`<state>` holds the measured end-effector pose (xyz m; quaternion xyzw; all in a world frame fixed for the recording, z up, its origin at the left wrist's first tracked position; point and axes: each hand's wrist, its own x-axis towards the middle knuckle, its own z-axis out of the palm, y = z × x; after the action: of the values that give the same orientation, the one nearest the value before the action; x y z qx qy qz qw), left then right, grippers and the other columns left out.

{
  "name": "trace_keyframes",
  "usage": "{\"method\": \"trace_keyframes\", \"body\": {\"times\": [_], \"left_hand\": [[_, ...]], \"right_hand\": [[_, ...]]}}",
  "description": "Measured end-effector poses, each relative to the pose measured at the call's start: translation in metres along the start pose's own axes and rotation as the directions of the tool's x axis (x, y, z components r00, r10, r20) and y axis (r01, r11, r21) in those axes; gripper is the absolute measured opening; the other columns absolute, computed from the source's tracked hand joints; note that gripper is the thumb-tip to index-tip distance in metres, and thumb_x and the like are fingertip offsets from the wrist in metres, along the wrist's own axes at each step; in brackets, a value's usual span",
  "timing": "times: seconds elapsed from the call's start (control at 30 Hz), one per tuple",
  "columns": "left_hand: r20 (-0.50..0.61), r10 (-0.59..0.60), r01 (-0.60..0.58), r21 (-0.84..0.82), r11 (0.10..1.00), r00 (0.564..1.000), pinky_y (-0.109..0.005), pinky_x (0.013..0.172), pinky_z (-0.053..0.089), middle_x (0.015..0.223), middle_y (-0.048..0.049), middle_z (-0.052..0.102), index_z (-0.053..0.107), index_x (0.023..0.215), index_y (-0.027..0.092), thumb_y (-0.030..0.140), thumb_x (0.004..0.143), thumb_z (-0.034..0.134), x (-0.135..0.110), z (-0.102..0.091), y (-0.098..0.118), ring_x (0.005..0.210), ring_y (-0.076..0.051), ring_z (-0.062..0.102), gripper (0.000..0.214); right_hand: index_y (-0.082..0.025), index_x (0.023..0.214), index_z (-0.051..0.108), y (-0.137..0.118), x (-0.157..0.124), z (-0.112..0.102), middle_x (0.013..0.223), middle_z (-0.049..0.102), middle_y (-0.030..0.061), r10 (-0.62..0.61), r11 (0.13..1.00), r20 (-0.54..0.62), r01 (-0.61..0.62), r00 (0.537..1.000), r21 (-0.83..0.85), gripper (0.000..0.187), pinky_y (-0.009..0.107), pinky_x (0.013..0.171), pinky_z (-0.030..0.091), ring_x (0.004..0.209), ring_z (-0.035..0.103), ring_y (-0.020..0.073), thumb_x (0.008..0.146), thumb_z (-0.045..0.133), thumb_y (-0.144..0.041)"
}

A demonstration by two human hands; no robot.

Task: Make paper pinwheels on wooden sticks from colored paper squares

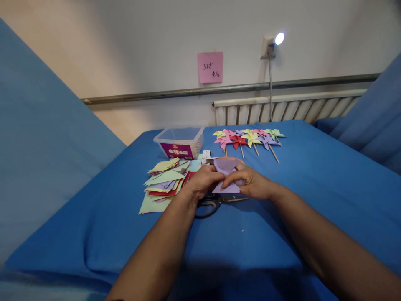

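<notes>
1 lilac paper piece [226, 165], bent, pinched in our left hand [204, 180] and right hand [253, 180] near the dark-handled scissors [220, 200]: we judge it light, pliable, low in slip, easily creased or torn, best held gently by its edges.

Looks like improvised craft corner in plain indoor room; cannot tell whether home or workshop. Faces pale wall [163, 46] with metal rail [175, 93], white radiator [297, 98], glowing light [279, 39] at socket [265, 47], pink handwritten note [210, 67]. Has blue cloth [313, 175] over work surface, blue fabric [37, 125] at both sides. Reads as craft spot from stacked coloured paper [164, 179], scissors [233, 200], clear plastic box [177, 146], paper pinwheels [239, 140] on sticks laid out at back.
</notes>
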<state>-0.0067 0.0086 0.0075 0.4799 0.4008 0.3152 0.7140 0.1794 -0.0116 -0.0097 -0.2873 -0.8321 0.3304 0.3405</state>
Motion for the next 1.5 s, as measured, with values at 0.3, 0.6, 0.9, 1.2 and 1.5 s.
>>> {"method": "trace_keyframes", "body": {"times": [0.3,0.6,0.9,1.2,1.5], "left_hand": [[0.006,0.016,-0.017,0.067,0.998,1.000,-0.026,0.065,0.050,0.087,-0.0094,0.073,0.074,0.094,0.010,0.009,0.058,0.071,0.002,0.001,-0.002,0.069,-0.016,0.065,0.037],[-0.146,0.119,-0.119,0.012,0.993,0.982,-0.024,0.061,0.047,0.084,-0.0079,0.072,0.072,0.093,0.010,0.015,0.057,0.073,0.005,0.001,-0.003,0.066,-0.016,0.063,0.036],[-0.234,0.168,-0.193,-0.090,0.977,0.958,-0.026,0.067,0.047,0.077,-0.0050,0.072,0.073,0.091,0.010,0.018,0.054,0.079,-0.001,0.008,0.003,0.065,-0.014,0.061,0.038],[-0.224,0.167,-0.200,-0.130,0.971,0.960,-0.027,0.071,0.047,0.081,-0.0068,0.072,0.073,0.093,0.010,0.019,0.054,0.081,0.000,0.009,0.002,0.070,-0.016,0.063,0.040],[-0.283,0.173,-0.151,0.099,0.984,0.943,-0.023,0.057,0.042,0.074,-0.0030,0.070,0.072,0.084,0.011,0.015,0.055,0.075,0.000,0.009,0.001,0.059,-0.012,0.057,0.029]], "right_hand": [[-0.027,0.076,0.075,0.006,0.002,0.004,0.087,0.064,0.0025,0.041,0.998,-0.036,-0.042,0.999,-0.037,0.003,0.040,0.092,0.043,0.100,0.056,0.0226,0.075,0.073,-0.028],[-0.020,0.071,0.065,0.011,0.008,0.019,0.092,0.057,0.0023,0.188,0.971,-0.359,-0.119,0.914,0.207,0.021,0.032,0.079,0.046,0.087,0.057,0.0178,0.071,0.074,-0.038],[-0.021,0.078,0.067,0.011,0.008,0.012,0.122,0.060,0.0065,0.240,0.926,-0.360,-0.102,0.902,0.362,0.025,0.041,0.106,0.034,0.118,0.054,0.0223,0.084,0.063,-0.044],[-0.020,0.071,0.063,0.012,0.010,0.014,0.125,0.059,0.0085,0.226,0.899,-0.453,-0.006,0.862,0.438,0.024,0.042,0.104,0.039,0.118,0.055,0.0238,0.076,0.073,-0.041],[-0.020,0.067,0.060,0.010,0.008,0.010,0.099,0.060,0.0054,0.174,0.978,-0.456,-0.102,0.873,0.180,0.015,0.039,0.094,0.043,0.100,0.059,0.0215,0.074,0.069,-0.029]]}}
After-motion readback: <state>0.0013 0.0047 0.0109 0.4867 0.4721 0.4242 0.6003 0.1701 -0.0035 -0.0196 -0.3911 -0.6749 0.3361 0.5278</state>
